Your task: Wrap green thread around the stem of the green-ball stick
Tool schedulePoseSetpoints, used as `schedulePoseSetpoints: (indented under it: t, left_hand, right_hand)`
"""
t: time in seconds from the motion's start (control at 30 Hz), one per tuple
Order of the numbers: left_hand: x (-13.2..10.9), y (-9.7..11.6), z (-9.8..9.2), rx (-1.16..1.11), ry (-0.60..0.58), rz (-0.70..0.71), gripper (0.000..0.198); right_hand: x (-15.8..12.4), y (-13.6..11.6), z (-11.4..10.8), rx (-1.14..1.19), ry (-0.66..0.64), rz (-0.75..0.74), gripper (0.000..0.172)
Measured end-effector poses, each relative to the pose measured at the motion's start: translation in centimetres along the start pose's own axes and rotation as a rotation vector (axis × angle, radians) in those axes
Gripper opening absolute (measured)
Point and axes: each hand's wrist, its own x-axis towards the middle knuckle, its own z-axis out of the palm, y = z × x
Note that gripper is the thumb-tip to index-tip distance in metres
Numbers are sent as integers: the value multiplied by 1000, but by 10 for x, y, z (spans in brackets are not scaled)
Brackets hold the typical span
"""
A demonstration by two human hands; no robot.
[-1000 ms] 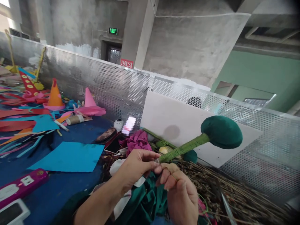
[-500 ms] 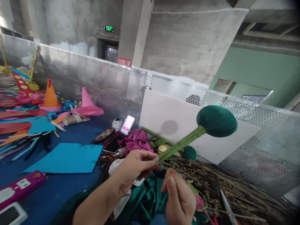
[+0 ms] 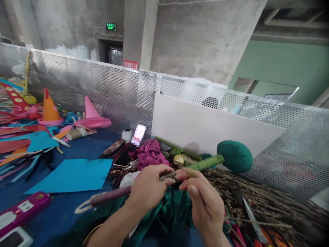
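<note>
A long thread-wrapped stick [image 3: 203, 164] slants across in front of me. Its right end carries a round dark green velvet ball [image 3: 235, 156]. Bright green thread covers the part near the ball; the left part is wrapped in purple and ends in a pale loop [image 3: 83, 207]. My left hand [image 3: 149, 192] is closed around the stick's middle. At the lower end of the green wrapping, my right hand [image 3: 205, 202] pinches with thumb and fingers against the stick; the green thread in it is mostly hidden. Dark green satin cloth [image 3: 177, 207] lies beneath both hands.
Dry stems [image 3: 269, 195] and scissors [image 3: 253, 219] are at right. Purple cloth [image 3: 151, 154], a phone [image 3: 124, 157] and a white board [image 3: 185, 120] stand or lie beyond. A blue sheet [image 3: 74, 175], a purple device [image 3: 27, 207] and felt hats [image 3: 50, 108] are at left.
The stick has tipped lower, bringing the green ball down and its purple end into view at left. My right hand has risen from below to touch the stick.
</note>
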Motion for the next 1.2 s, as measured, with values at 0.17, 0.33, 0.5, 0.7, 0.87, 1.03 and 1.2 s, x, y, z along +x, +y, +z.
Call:
schedulePoseSetpoints:
  t: [0.17,0.33,0.5,0.7,0.87,1.03,1.2]
  left_hand:
    - [-7,6,3,197,-21,53,23]
    - [-10,11,6,350,-48,115,19]
    - [-11,9,9,490,-31,188,23]
    - [-12,6,17,723,-5,389,21]
    - [-13,1,20,774,86,668,27]
    - [-12,2,18,832,76,794,32]
    - [-11,0,16,840,53,786,32]
  right_hand:
    - [10,2,-13,-103,49,103,29]
    - [14,6,-14,-100,-12,138,30]
    - [16,9,-14,-112,-29,176,33]
    - [17,21,-19,-208,-94,273,33]
    - [18,28,-21,-240,-125,310,32]
    - [18,29,-21,-229,-127,320,31]
    - [21,27,-22,-212,-141,362,31]
